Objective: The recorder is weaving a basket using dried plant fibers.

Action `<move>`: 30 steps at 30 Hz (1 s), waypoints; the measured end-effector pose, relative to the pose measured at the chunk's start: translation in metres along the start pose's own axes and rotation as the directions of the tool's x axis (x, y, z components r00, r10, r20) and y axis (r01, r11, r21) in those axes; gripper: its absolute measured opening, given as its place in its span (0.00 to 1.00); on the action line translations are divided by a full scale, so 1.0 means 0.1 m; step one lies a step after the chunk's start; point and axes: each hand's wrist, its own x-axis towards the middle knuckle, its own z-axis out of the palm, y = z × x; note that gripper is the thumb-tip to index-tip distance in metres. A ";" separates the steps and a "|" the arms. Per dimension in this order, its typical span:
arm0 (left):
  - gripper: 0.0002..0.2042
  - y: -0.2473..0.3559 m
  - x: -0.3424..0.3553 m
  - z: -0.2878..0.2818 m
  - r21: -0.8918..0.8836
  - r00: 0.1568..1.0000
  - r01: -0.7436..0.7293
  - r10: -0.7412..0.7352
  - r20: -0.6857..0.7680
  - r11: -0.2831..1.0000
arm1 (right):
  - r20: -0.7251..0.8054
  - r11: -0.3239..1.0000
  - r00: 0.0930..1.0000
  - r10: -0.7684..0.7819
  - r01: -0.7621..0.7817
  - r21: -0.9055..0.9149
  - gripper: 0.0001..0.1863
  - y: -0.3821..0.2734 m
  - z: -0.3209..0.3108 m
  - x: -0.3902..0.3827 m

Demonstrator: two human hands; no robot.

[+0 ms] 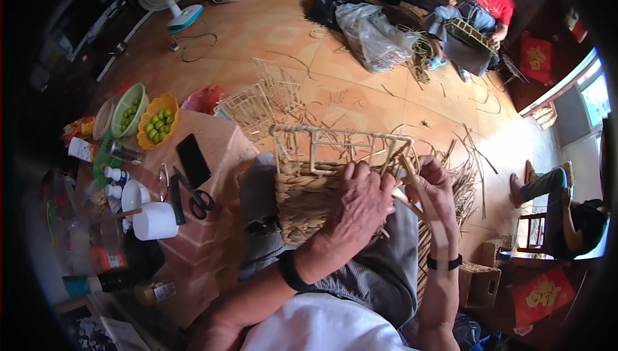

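Observation:
A half-woven basket (301, 206) rests on my lap, its lower part wrapped in thick tan plant-fibre strands. Its bare stick frame (313, 151) stands out along the top. My left hand (360, 203) is closed over the near right side of the basket, fingers curled at the weave. Just beyond the basket's right corner, my right hand (436, 187) pinches a flat, pale fibre strand (412, 180). That strand loops between both hands at the corner of the frame. Its far end is hidden by the fingers.
To the left, a low table (212, 133) bears a phone (193, 161), scissors (196, 200), a white cup (155, 221) and bowls of green fruit (158, 122). Bare frames (250, 108) and loose strands (467, 187) lie on the floor. Another person (479, 10) works at the back right.

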 end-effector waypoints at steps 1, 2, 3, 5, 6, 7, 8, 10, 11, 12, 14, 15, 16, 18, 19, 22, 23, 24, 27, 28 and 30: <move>0.27 -0.02 0.01 -0.02 -0.054 1.000 0.010 -0.009 0.013 0.999 | 0.018 0.993 0.998 0.061 -0.063 0.098 0.14 0.02 -0.05 -0.04; 0.29 -0.03 0.02 -0.03 -0.073 0.999 0.014 -0.010 0.052 0.997 | -0.017 0.977 0.994 0.106 -0.101 0.188 0.14 0.08 -0.07 -0.10; 0.31 -0.03 0.00 0.00 -0.058 1.000 0.000 0.001 0.029 0.998 | 0.080 0.956 0.989 0.124 -0.141 0.258 0.12 0.11 -0.15 -0.14; 0.31 -0.06 0.00 -0.02 -0.116 0.998 -0.040 0.046 0.044 0.992 | -0.065 0.950 0.982 0.175 -0.151 0.275 0.11 0.06 0.20 -0.26; 0.26 -0.05 0.03 -0.07 -0.164 1.000 -0.027 0.024 -0.021 0.986 | 0.019 0.961 0.989 0.149 -0.149 0.234 0.11 0.08 0.21 -0.25; 0.26 -0.06 0.03 -0.10 -0.168 0.999 -0.039 0.036 -0.018 0.985 | -0.106 0.965 0.974 0.198 -0.174 0.196 0.09 0.04 0.37 -0.25; 0.23 -0.07 0.02 -0.14 -0.192 1.000 0.004 -0.006 -0.010 0.981 | -0.088 0.956 0.978 0.191 -0.165 0.241 0.10 0.06 0.35 -0.24; 0.19 -0.12 0.00 -0.12 -0.238 0.991 0.018 -0.048 -0.121 0.971 | -0.063 0.944 0.981 0.185 -0.160 0.288 0.13 0.07 0.39 -0.22; 0.19 -0.13 0.00 -0.15 -0.236 0.992 0.015 -0.045 -0.121 0.972 | -0.072 0.960 0.985 0.159 -0.137 0.245 0.17 0.05 0.47 -0.23; 0.20 -0.14 0.00 -0.21 -0.259 0.989 0.014 -0.051 -0.138 0.966 | -0.073 0.972 0.988 0.139 -0.122 0.202 0.20 0.00 0.58 -0.24; 0.22 -0.18 0.05 -0.32 -0.304 0.977 -0.024 -0.042 -0.207 0.952 | -0.078 0.971 0.990 0.114 -0.094 0.218 0.21 -0.10 0.74 -0.28; 0.22 -0.21 0.07 -0.40 -0.299 0.978 -0.025 -0.038 -0.205 0.954 | -0.081 0.969 0.993 0.088 -0.067 0.237 0.23 -0.14 0.82 -0.29; 0.21 -0.25 0.09 -0.53 -0.338 0.973 -0.055 -0.025 -0.228 0.940 | -0.028 0.951 0.995 0.099 -0.086 0.297 0.23 -0.21 0.91 -0.30; 0.19 -0.36 0.17 -0.71 -0.432 0.963 -0.133 0.013 -0.269 0.892 | 0.059 0.949 0.998 0.017 -0.034 0.313 0.23 -0.32 1.08 -0.24; 0.18 -0.42 0.20 -0.77 -0.470 0.975 -0.104 -0.004 -0.224 0.876 | 0.138 0.946 0.989 -0.062 0.014 0.325 0.22 -0.33 1.13 -0.22; 0.17 -0.67 0.14 -0.73 -0.526 0.970 -0.142 0.013 -0.241 0.839 | 0.274 0.954 0.962 0.000 -0.082 0.289 0.18 -0.27 1.18 -0.23; 0.17 -0.69 0.12 -0.74 -0.522 0.971 -0.150 0.024 -0.239 0.840 | 0.346 0.952 0.938 0.003 -0.109 0.285 0.17 -0.23 1.18 -0.22; 0.17 -0.63 0.10 -0.79 -0.520 0.969 -0.150 0.022 -0.245 0.841 | 0.402 0.948 0.915 -0.048 -0.085 0.306 0.16 -0.21 1.15 -0.21; 0.20 -0.26 0.20 -1.05 -0.440 0.964 -0.178 0.067 -0.255 0.880 | 0.339 0.911 0.938 0.066 -0.196 0.364 0.16 -0.49 1.06 -0.38; 0.20 -0.09 0.32 -1.08 -0.404 0.931 -0.253 0.107 -0.350 0.879 | 0.242 0.964 0.963 0.118 -0.170 0.207 0.17 -0.56 0.88 -0.50; 0.18 0.22 0.47 -1.02 -0.389 0.911 -0.330 0.182 -0.371 0.860 | 0.373 0.836 0.925 -0.071 -0.149 0.528 0.27 -0.60 0.49 -0.62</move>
